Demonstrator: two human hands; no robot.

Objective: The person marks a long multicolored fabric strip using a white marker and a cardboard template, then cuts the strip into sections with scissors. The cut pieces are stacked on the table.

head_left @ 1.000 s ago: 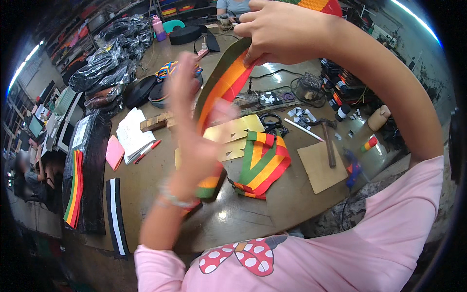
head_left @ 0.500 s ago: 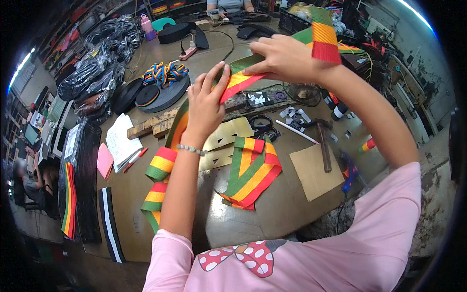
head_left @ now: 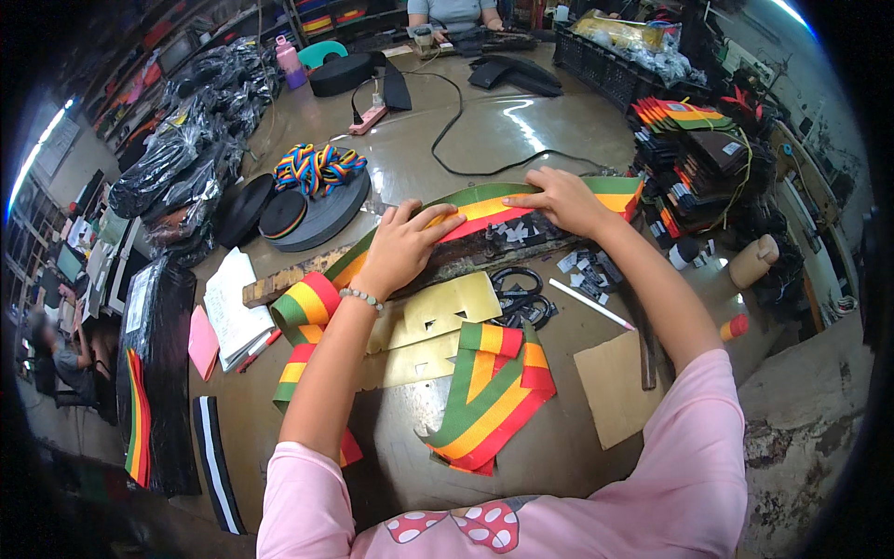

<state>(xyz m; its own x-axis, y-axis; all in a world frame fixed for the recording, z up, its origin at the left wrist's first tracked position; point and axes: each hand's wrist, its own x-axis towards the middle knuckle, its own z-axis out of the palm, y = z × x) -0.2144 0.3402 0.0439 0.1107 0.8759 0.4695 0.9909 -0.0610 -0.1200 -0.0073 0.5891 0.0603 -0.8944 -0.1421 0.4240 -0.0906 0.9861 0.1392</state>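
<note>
A green, yellow and red striped webbing strap point(head_left: 484, 207) runs across the work table, along a long wooden bar point(head_left: 270, 285). My left hand point(head_left: 402, 244) grips the strap's middle, fingers bent over its upper edge. Further right, my right hand point(head_left: 566, 203) pinches the strap between thumb and fingers; its free end lies beyond that wrist. Beside my left forearm, the rest of the strap hangs in loose folds point(head_left: 307, 303), partly hidden by the arm. A folded length of the same webbing point(head_left: 494, 401) lies in front of me.
Brass-coloured plates point(head_left: 433, 321), black scissors point(head_left: 523, 298) and a white pen point(head_left: 591, 304) lie near the bar. A hammer point(head_left: 648, 354) is partly hidden by my right arm, beside a cardboard piece point(head_left: 605, 396). Webbing rolls point(head_left: 326, 219) stand left; stacked straps point(head_left: 694, 158) right. A person point(head_left: 453, 14) sits opposite.
My right hand has come down and right, laying the strap's raised end along the bar. My left hand has moved slightly lower. The view has shifted, showing more of the table's far side.
</note>
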